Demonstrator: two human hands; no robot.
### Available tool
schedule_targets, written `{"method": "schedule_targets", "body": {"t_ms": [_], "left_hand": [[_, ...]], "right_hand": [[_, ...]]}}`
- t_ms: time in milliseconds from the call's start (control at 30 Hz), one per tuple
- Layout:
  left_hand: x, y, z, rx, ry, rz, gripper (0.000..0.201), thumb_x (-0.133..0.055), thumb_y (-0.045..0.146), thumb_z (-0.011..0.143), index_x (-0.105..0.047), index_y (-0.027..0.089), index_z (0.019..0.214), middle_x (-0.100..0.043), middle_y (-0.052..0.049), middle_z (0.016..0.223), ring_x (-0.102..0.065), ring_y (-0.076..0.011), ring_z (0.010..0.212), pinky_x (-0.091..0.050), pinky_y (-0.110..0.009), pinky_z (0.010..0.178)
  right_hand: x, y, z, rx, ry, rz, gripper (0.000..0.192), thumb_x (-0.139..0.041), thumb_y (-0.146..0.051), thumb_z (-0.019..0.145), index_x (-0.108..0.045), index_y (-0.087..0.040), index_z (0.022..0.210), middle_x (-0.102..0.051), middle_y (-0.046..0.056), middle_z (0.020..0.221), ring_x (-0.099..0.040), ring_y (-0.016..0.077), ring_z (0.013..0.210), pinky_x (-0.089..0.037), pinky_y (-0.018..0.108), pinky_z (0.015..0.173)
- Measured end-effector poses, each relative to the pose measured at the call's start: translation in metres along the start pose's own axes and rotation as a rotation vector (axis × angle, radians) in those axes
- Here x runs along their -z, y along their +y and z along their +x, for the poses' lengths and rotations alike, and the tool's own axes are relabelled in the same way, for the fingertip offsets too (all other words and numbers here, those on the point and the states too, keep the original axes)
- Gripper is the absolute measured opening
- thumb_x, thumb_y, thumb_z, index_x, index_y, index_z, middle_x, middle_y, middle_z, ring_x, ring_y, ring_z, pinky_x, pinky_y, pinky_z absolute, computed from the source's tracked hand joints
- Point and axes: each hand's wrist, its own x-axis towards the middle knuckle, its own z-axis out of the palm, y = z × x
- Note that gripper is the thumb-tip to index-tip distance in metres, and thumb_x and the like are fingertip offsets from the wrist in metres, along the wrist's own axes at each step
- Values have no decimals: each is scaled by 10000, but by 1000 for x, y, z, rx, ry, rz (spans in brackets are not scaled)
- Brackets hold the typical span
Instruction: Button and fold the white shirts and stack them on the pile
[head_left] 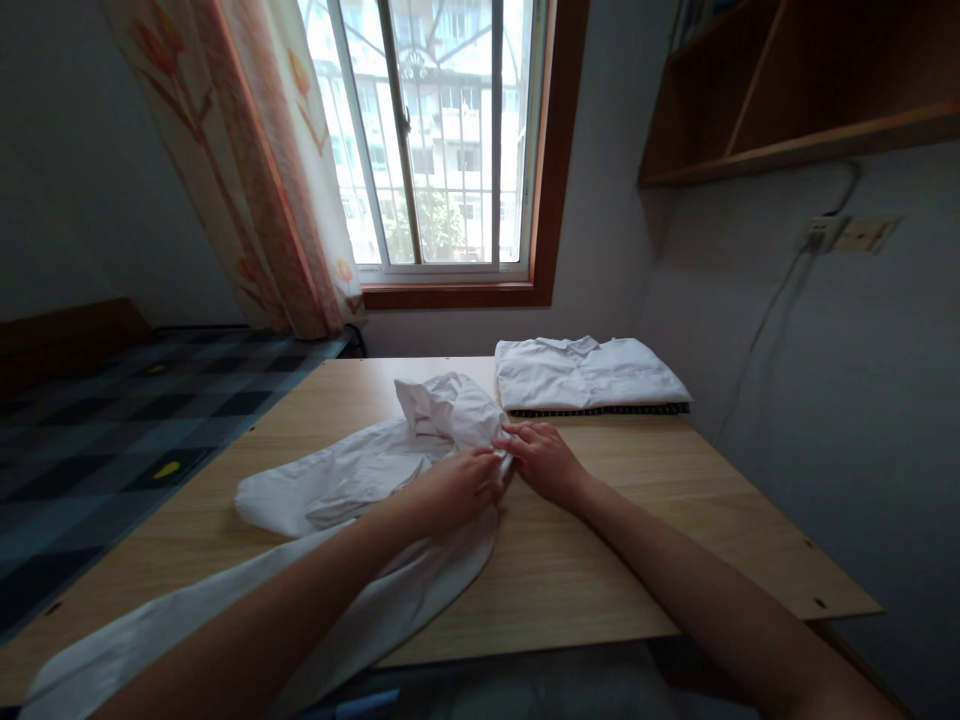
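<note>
- An unfolded white shirt [360,480] lies crumpled across the middle of the wooden table [637,560], its bunched top at about 12 o'clock from the hands and a long part trailing toward 7 o'clock, over the table's near edge.
- The left hand [454,487] lies palm down on the shirt, forearm stretched across the cloth, fingers curled and pinching a fold.
- The right hand [544,462] meets it from 3 o'clock, fingertips closed on the same fold, wrist resting on bare wood.
- At 1 o'clock, near the far edge, a folded white shirt [585,372] sits on a dark patterned layer [600,410].
- Bare tabletop spreads at 4 o'clock to the right edge by the wall.
- A checked mattress [112,420] borders the table at 9 o'clock; a window [435,140] and curtain [255,170] stand at 12.
</note>
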Motion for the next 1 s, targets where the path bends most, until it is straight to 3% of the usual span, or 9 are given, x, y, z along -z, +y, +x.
{"method": "schedule_targets", "body": {"t_ms": [167, 333, 500, 600, 700, 767, 833, 933, 1000], "left_hand": [[31, -62, -15, 357, 171, 223, 330, -403, 293, 916, -712, 181, 884, -714, -116, 933, -661, -255, 910, -496, -376, 884], [-9, -103, -41, 332, 144, 61, 437, -470, 380, 855, -663, 198, 1203, -622, -117, 1318, -549, -267, 1242, -418, -407, 1070], [-40, -79, -53, 499, 112, -107, 547, -485, 430, 831, -608, 170, 1297, -545, -133, 1413, -458, -302, 1348, -379, -455, 1105], [-25, -53, -57, 542, 42, -332, 580, -488, 487, 828, -574, 217, 1333, -564, -86, 1403, -529, -274, 1284, -448, -379, 1040], [-1, -42, -59, 493, -71, -459, 539, -471, 487, 841, -578, 252, 1314, -652, -48, 1295, -637, -240, 1118, -510, -327, 927], [12, -47, -58, 486, -53, -334, 470, -447, 429, 855, -632, 223, 1235, -698, -63, 1199, -660, -244, 1045, -510, -332, 907], [17, -59, -54, 475, 106, -74, 448, -436, 353, 859, -641, 182, 1219, -677, -100, 1219, -621, -267, 1113, -452, -367, 999], [10, -85, -42, 393, 371, 273, 568, -497, 266, 818, -515, 165, 1377, -484, -125, 1457, -400, -293, 1366, -245, -413, 1167], [-2, -100, -32, 372, 407, 362, 678, -547, 233, 785, -422, 182, 1449, -360, -116, 1545, -279, -294, 1436, -179, -427, 1190]], "right_hand": [[6, -4, -1, -37, 51, -67, 352, -520, -197, 904, -679, -273, 1208, -608, 94, 1255, -481, 263, 1172, -337, 416, 1038], [-1, 2, 5, -30, 59, -123, 359, -473, -200, 930, -664, -260, 1228, -627, 112, 1185, -474, 269, 1166, -334, 419, 1021], [-10, 10, 8, -125, -22, -114, 448, -456, -126, 898, -635, -265, 1284, -554, 84, 1384, -339, 270, 1385, -226, 435, 1138], [-6, 14, 3, -205, -55, -106, 538, -456, -104, 876, -555, -271, 1378, -458, 87, 1486, -256, 284, 1447, -152, 487, 1172], [13, 16, 0, -197, -43, -25, 601, -458, -69, 830, -532, -251, 1398, -450, 96, 1489, -317, 271, 1419, -233, 478, 1152], [33, 15, -1, -110, -14, 98, 607, -430, -31, 790, -582, -228, 1344, -534, 95, 1405, -454, 226, 1315, -345, 408, 1099], [53, 8, -1, 22, -18, 240, 580, -411, -17, 766, -649, -221, 1254, -627, 74, 1266, -561, 181, 1163, -425, 331, 1021], [67, -10, -4, 182, -158, 374, 575, -466, -46, 734, -662, -255, 1233, -639, 35, 1238, -609, 159, 1043, -473, 268, 927], [64, -21, -7, 227, -271, 371, 611, -518, -70, 709, -639, -270, 1273, -615, 35, 1281, -617, 163, 1026, -482, 251, 886]]}}
